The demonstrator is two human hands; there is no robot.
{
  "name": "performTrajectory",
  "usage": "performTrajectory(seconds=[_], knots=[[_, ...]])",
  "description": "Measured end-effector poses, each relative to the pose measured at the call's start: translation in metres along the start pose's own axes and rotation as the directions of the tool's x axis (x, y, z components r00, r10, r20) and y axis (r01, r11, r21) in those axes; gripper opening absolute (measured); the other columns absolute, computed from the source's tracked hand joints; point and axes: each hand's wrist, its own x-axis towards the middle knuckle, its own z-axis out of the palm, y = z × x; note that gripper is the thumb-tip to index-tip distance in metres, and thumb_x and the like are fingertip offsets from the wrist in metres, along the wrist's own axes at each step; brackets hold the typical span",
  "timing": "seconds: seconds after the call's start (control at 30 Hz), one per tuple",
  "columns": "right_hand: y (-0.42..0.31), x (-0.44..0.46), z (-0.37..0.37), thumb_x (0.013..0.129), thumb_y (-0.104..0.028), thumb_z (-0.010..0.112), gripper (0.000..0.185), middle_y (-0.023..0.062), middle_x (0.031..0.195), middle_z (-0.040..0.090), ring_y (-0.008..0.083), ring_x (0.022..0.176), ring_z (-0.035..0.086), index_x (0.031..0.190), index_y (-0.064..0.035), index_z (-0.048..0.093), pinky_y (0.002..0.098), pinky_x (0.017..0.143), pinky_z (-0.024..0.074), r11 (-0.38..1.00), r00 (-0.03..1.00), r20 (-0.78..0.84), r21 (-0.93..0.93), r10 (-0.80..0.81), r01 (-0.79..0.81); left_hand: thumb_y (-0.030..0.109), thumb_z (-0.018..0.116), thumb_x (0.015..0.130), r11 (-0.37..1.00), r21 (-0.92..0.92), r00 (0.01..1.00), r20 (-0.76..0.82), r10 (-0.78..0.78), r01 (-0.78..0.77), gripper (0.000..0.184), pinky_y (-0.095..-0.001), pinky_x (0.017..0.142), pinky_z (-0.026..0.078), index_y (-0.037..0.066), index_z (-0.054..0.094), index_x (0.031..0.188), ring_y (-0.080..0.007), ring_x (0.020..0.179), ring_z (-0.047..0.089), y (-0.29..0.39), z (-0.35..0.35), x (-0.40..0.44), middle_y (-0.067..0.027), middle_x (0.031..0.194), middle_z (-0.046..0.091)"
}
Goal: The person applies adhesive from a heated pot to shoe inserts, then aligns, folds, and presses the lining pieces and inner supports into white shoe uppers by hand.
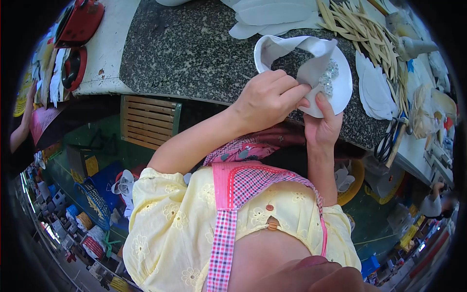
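Note:
A white sandal (pixel 343 73), with a broad pale strap (pixel 314 70) and a cluster of sparkling stones (pixel 327 82), is held just above the near edge of the speckled stone worktop (pixel 180 53). My left hand (pixel 272 97) is closed, its thumb and bent index finger pinching at the lower edge of the strap. From the near side my right hand (pixel 325 119) grips the sandal's sole, thumb on top. The fingers of that hand are mostly hidden underneath.
White sole-shaped pieces (pixel 275 14) lie at the back, and more white pieces (pixel 374 90) on the right. Beside them are a heap of beige strips (pixel 362 31) and black-handled scissors (pixel 387 146). Red-and-black objects (pixel 80 24) stand far left. A slatted wooden stool (pixel 150 121) is below.

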Motion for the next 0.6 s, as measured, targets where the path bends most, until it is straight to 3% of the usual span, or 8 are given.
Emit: performTrajectory(seconds=[0.13,0.2,0.27,0.3,0.33,0.43,0.47,0.6], knots=[[0.009,0.002,-0.006,0.071,0.007,0.063,0.048,0.0114,0.104,0.057,0.0204,0.092,0.057,0.116,0.0042,0.045,0.0332,0.083,0.0451,0.885,0.932,0.072,-0.298,-0.354,0.359,0.013,0.066,0.07,0.995,-0.025,0.987,0.131,-0.089,0.093,0.02,-0.033,0.06,0.043,0.004,0.059,0.086,-0.0226,0.071,0.055,-0.002,0.004,0.002,-0.0059,0.074,0.056],[0.009,0.007,-0.011,0.069,0.007,0.066,0.046,0.011,0.1,0.059,0.0189,0.087,0.059,0.112,0.0055,0.049,0.0318,0.081,0.0454,0.782,0.874,0.137,-0.399,-0.466,0.48,0.011,0.064,0.072,0.989,-0.04,0.947,0.296,-0.122,0.14,0.018,-0.035,0.063,0.042,0.005,0.057,0.088,-0.0234,0.075,0.056,-0.002,-0.002,0.011,-0.0066,0.077,0.056],[0.001,0.007,-0.018,0.068,0.004,0.067,0.045,0.0111,0.099,0.059,0.0183,0.085,0.059,0.11,0.0064,0.05,0.0313,0.081,0.0453,0.645,0.846,0.271,-0.554,-0.459,0.527,0.007,0.06,0.073,0.968,-0.093,0.87,0.465,-0.166,0.234,0.017,-0.0378,0.069,0.04,0.007,0.054,0.089,-0.0239,0.082,0.057,-0.003,-0.009,0.02,-0.0061,0.081,0.057],[-0.004,0.007,-0.024,0.068,0.003,0.068,0.044,0.0111,0.098,0.06,0.018,0.084,0.059,0.108,0.0068,0.051,0.031,0.08,0.0452,0.561,0.83,0.34,-0.618,-0.443,0.552,0.007,0.06,0.072,0.979,-0.078,0.847,0.518,-0.12,0.187,0.018,-0.038,0.07,0.04,0.007,0.054,0.09,-0.0239,0.083,0.056,-0.005,-0.014,0.024,-0.0059,0.081,0.057],[-0.007,0.008,-0.034,0.073,-0.005,0.063,0.052,0.0148,0.109,0.055,0.025,0.096,0.057,0.119,0.0055,0.043,0.0367,0.087,0.044,0.817,0.927,0.26,-0.447,-0.272,0.365,0.006,0.06,0.072,0.988,-0.068,0.818,0.571,-0.075,0.138,0.02,-0.0382,0.07,0.04,0.007,0.054,0.09,-0.0238,0.084,0.056,-0.008,-0.018,0.027,-0.0056,0.081,0.058],[-0.032,0.016,-0.048,0.076,-0.01,0.06,0.051,0.0163,0.109,0.054,0.0267,0.098,0.057,0.12,0.0065,0.041,0.0384,0.086,0.045,0.997,0.993,0.097,-0.037,0.064,-0.061,0.006,0.062,0.069,0.999,-0.035,0.809,0.587,0.018,0.003,0.019,-0.0361,0.069,0.04,0.008,0.058,0.088,-0.0215,0.086,0.055,-0.013,-0.016,0.027,-0.0048,0.08,0.058],[-0.033,0.017,-0.047,0.078,-0.015,0.058,0.052,0.0173,0.112,0.053,0.0278,0.101,0.056,0.121,0.0068,0.039,0.0402,0.088,0.0442,0.954,0.993,0.115,-0.3,0.021,0.015,0.006,0.063,0.069,0.999,-0.043,0.843,0.536,0.041,-0.021,0.018,-0.0355,0.069,0.04,0.008,0.059,0.086,-0.0211,0.086,0.055,-0.017,-0.014,0.025,-0.0046,0.078,0.058],[-0.022,0.009,-0.045,0.078,-0.018,0.058,0.058,0.0176,0.116,0.05,0.0275,0.107,0.052,0.125,0.0072,0.035,0.041,0.093,0.0406,0.909,0.989,0.051,-0.39,-0.137,0.145,0.009,0.066,0.067,0.953,-0.274,0.952,0.303,-0.038,0.126,0.013,-0.0332,0.071,0.038,0.009,0.06,0.078,-0.0188,0.082,0.054,-0.006,-0.015,0.013,-0.0034,0.073,0.056]])
